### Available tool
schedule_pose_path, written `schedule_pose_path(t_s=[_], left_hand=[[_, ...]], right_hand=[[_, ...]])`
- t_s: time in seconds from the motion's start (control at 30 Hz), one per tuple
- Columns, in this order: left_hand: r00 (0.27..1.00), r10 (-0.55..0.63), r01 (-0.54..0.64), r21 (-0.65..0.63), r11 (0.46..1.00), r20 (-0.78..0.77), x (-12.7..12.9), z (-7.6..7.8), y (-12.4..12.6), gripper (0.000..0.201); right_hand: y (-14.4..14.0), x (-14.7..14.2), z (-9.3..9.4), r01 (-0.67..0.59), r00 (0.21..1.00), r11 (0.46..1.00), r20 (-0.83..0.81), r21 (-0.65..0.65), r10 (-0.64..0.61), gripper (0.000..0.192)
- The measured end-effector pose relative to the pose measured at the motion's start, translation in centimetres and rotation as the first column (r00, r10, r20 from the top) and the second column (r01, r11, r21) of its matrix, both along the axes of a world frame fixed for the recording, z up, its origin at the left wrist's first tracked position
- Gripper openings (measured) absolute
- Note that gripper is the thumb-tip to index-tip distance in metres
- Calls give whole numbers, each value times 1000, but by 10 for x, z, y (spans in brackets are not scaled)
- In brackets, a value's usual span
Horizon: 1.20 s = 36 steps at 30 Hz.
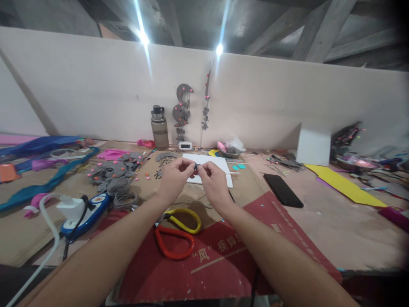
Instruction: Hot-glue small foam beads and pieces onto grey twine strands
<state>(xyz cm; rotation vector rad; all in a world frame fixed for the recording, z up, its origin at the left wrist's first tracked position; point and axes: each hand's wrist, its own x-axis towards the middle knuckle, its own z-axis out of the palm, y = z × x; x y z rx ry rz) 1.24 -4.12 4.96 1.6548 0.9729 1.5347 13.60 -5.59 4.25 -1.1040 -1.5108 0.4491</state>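
Note:
My left hand (177, 175) and my right hand (212, 182) meet at the middle of the table, fingertips pinched together. Between them is a small dark piece (196, 166), too small to name. Both hands are over a white board (220, 164) lying on brown cardboard. Below my wrists lies a pair of scissors (174, 234) with one yellow and one red handle loop, resting on a red printed sheet (230, 260). Just left of my left hand are grey felt cut-outs (166, 157).
At left are a grey felt heap with pink dots (118, 168), grey cord (124, 198) and a blue power strip (87, 213). A bottle (159, 130) stands by the wall, near hanging felt ornaments (182, 106). A black phone (283, 189) and yellow sheet (347, 185) lie right.

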Motion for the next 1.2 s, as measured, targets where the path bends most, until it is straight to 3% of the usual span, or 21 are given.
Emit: schedule_pose_path(t_s=[0.57, 0.77, 0.9, 1.07, 1.2], left_hand=[[995, -78, 79, -15, 997, 54, 3, -3, 1, 10], [980, -143, 148, -26, 989, 138, 2, -10, 10, 13], [970, -206, 217, -79, 973, 133, 2, -11, 14, 17], [926, -337, 366, -187, 912, 170, -2, -5, 16, 22], [943, -314, 332, -231, 915, 110, -5, -1, 16, 23]], right_hand=[[2, 0, 1, 42, 999, 999, 4, -24, -42, 23], [3, 2, 1, 10, 992, 997, -123, -81, -20, 16], [8, 8, 1, -45, 992, 993, -119, -107, 32, 15], [13, 14, -1, -12, 996, 996, -93, -92, 4, 15], [11, 15, -2, 26, 1000, 997, -9, -66, -26, 14]])
